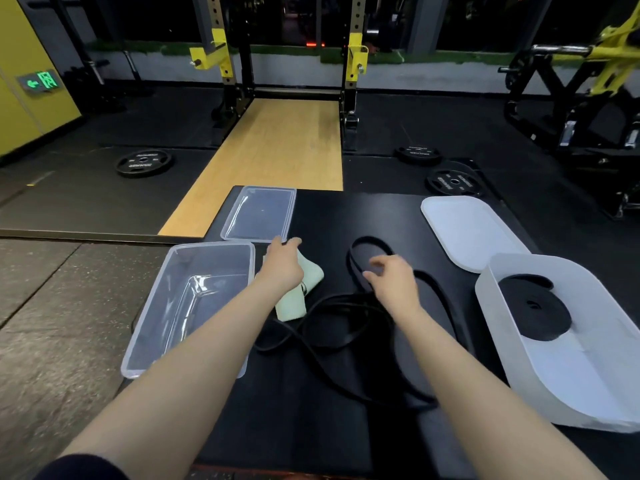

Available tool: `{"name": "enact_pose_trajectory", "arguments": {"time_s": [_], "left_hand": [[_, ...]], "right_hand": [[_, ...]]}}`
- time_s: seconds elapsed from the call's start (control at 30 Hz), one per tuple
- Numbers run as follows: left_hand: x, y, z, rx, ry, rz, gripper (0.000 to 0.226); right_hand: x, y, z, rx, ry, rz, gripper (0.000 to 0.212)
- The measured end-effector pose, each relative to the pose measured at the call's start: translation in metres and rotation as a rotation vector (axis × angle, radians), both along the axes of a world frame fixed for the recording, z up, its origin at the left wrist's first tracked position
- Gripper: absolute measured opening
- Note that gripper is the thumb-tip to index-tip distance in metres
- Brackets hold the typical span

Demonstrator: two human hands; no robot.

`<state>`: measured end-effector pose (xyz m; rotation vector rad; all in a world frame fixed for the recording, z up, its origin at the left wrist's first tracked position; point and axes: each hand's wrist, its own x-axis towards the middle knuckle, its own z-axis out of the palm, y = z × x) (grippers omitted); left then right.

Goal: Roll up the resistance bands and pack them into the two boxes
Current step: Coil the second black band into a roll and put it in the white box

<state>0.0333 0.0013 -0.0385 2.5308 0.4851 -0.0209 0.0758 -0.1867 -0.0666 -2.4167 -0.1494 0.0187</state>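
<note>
On the black counter (346, 427), the left hand (282, 268) rests with relaxed fingers on a pale green band (294, 303) beside the clear box (145, 341), while the right hand (394, 282), loosely curled, hovers over tangled black bands (346, 306); a rolled band (535, 306) lies in the white box (588, 393).

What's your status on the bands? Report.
Left hand open over folded pale-green band; right hand open above loose black band. One rolled black band in white box. Clear box empty.
</note>
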Motion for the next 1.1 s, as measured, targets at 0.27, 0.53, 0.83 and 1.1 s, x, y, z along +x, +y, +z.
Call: {"name": "enact_pose_trajectory", "arguments": {"time_s": [0.27, 0.53, 0.83, 1.1], "left_hand": [[-0.013, -0.034, -0.016, -0.063, -0.021, -0.185, 0.044], [-0.033, -0.053, -0.012, -0.101, -0.022, -0.305, 0.036], [-0.046, -0.103, 0.016, -0.624, -0.098, -0.140, 0.039], [-0.055, -0.134, 0.075, -0.997, -0.306, 0.051, 0.025]], "right_hand": [[-0.004, -0.068, -0.013, -0.350, 0.182, -0.151, 0.045], [-0.014, -0.083, -0.014, 0.048, 0.103, -0.199, 0.011], [-0.057, -0.074, 0.028, 0.546, -0.130, -0.080, 0.011], [-0.094, -0.065, 0.070, 0.257, -0.461, 0.242, 0.012]]}}
